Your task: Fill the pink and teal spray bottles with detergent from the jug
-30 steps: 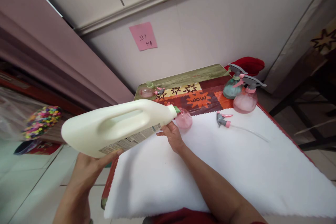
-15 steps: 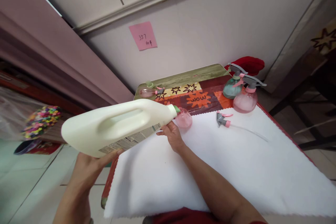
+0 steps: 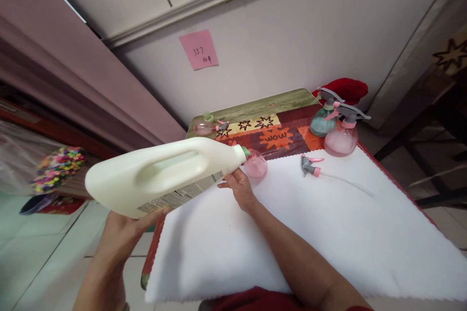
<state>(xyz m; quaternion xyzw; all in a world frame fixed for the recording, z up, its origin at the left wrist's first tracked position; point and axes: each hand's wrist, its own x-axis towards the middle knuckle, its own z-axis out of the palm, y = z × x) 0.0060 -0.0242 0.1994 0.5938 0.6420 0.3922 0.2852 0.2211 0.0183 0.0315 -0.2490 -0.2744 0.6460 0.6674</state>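
A large cream detergent jug (image 3: 175, 165) is tilted nearly level, its green-rimmed mouth pointing right and slightly up in the view. My left hand (image 3: 134, 226) is closed on the jug's underside near its base, fingers partly hidden behind it. Under the jug's neck, my right hand (image 3: 239, 187) is closed against it with the fingertips showing below. A round pink transparent bottle (image 3: 257, 166) without its sprayer stands at the jug's mouth; its opening is hidden. Any liquid flowing between them cannot be made out. A grey and pink spray head (image 3: 310, 167) with a clear tube lies to the right.
White fluffy cloth (image 3: 292, 233) covers most of the table. At the back right stand a green spray bottle (image 3: 323, 122) and a pink spray bottle (image 3: 341, 140). Another small pink spray bottle (image 3: 205, 129) lies at the back left. A wall (image 3: 273, 48) rises behind.
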